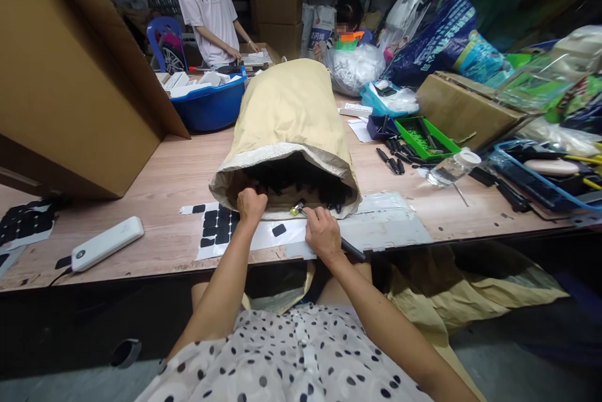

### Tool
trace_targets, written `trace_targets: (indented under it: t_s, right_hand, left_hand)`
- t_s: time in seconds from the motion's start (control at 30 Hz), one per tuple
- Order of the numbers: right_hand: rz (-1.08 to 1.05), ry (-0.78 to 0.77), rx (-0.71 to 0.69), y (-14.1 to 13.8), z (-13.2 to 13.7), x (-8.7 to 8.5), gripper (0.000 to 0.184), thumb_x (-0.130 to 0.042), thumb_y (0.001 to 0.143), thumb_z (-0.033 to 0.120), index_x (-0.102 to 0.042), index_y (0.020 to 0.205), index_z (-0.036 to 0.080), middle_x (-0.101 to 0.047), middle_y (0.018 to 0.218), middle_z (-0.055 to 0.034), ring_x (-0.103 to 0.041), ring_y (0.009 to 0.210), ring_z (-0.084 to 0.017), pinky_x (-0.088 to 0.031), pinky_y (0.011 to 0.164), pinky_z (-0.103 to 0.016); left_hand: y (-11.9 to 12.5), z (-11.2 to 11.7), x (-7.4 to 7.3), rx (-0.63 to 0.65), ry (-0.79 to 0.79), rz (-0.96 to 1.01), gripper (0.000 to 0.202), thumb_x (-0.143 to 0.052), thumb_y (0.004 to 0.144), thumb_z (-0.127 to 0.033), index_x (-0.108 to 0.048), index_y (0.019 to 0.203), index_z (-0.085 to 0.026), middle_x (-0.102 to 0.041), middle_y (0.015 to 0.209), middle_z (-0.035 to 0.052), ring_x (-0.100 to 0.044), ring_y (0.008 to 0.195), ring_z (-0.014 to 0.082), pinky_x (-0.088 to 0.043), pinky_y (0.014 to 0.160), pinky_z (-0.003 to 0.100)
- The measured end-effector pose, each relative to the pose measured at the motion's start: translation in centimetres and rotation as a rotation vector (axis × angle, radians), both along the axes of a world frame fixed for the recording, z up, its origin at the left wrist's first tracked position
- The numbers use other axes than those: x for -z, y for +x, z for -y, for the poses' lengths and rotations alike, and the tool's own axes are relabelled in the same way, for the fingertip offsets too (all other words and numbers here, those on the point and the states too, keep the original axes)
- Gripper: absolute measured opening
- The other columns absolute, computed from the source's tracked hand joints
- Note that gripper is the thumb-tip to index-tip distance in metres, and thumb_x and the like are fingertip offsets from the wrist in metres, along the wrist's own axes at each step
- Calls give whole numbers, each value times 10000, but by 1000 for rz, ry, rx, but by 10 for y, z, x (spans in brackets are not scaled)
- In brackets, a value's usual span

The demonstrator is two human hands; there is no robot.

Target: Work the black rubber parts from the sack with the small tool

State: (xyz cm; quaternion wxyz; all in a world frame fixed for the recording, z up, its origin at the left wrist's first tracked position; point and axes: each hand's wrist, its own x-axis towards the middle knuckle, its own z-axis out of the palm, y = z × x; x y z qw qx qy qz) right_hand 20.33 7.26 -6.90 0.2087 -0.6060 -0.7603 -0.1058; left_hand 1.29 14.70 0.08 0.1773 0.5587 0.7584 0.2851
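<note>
A tan woven sack lies on its side on the table, its mouth facing me with many black parts inside. My left hand is closed at the left of the mouth; its fingertips are partly hidden against the dark contents. In front of the opening, my right hand is wrapped round a tool with a black handle and a shiny yellowish metal tip; its exact kind is unclear. Beneath both hands lie a sheet of black rounded stickers and a clear-taped strip.
A white power bank and large cardboard box are on the left. Behind stands a blue basin. Rightward are a green tray, clear bottle and blue basket. Two people are in the background.
</note>
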Motion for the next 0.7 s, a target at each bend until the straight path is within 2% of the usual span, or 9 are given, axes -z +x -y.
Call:
trace_targets:
  t_s: [0.1, 0.17, 0.23, 0.3, 0.37, 0.47, 0.53, 0.6, 0.7]
  right_hand:
    - [2, 0, 3, 0, 0, 0, 356, -526, 857, 124, -664, 1175, 208, -552, 902, -76, -440, 866, -229, -325, 728, -324]
    - [2, 1, 3, 0, 0, -1, 352, -526, 858, 123, -666, 1171, 206, -556, 898, -75, -442, 865, -230, -324, 724, -324]
    - [1, 4, 5, -1, 1, -3, 344, -525, 864, 126, -669, 1166, 206, -563, 893, -74, -445, 859, -229, -322, 719, -323]
    - [-3, 5, 10, -2, 1, -5, 333, -522, 875, 132, -673, 1162, 207, -570, 889, -73, -448, 854, -229, -322, 717, -323]
    - [-9, 0, 18, -2, 1, -6, 321, -514, 889, 138, -675, 1159, 207, -576, 894, -74, -450, 854, -229, -323, 719, -324]
    - [-14, -20, 30, -3, 1, -7, 302, -499, 920, 161, -673, 1162, 209, -584, 910, -77, -457, 863, -227, -327, 727, -323]
    - [-21, -38, 43, -3, 1, -6, 285, -491, 946, 194, -670, 1167, 212, -589, 926, -79, -463, 874, -227, -332, 734, -321]
    - [-31, -57, 59, -3, 0, -6, 277, -489, 964, 225, -668, 1176, 217, -595, 941, -80, -472, 883, -226, -340, 738, -319]
    - [-43, -93, 76, -2, -3, -6, 278, -497, 970, 232, -671, 1187, 230, -607, 943, -77, -493, 887, -221, -361, 741, -312]
  left_hand:
    - [-2, -27, 6, 10, -44, -93, 184, -593, 824, -191, -722, 935, -120, -700, 1068, 217, -654, 1036, 347, -497, 858, 418]
    - [-3, -33, 8, 42, -66, -125, 131, -632, 795, -191, -719, 870, -127, -696, 1064, 219, -647, 1044, 358, -493, 866, 429]
    - [-5, -30, 10, 49, -55, -125, 146, -648, 784, -204, -718, 899, -149, -702, 1054, 191, -648, 1040, 356, -494, 857, 430]
    - [-8, -19, 11, 31, -11, -103, 215, -645, 797, -247, -716, 984, -170, -709, 1010, 157, -655, 1012, 346, -496, 830, 418]
    - [-12, -1, 14, 88, 56, -77, 248, -642, 812, -292, -713, 1024, -186, -709, 926, 114, -661, 932, 310, -495, 793, 390]
    - [-13, 33, 22, 442, 124, -13, 168, -674, 810, -311, -721, 950, -229, -695, 836, 37, -636, 815, 221, -492, 759, 323]
    - [-11, 52, 29, 650, 120, 19, 104, -696, 812, -309, -721, 894, -250, -691, 822, 9, -615, 803, 196, -493, 757, 303]
    - [-6, 64, 37, 703, 112, 10, 84, -704, 819, -300, -720, 884, -250, -690, 831, 11, -609, 833, 203, -494, 781, 316]
    - [2, 68, 47, 665, 134, -24, 99, -703, 827, -293, -722, 907, -237, -689, 873, 30, -607, 881, 223, -482, 822, 348]
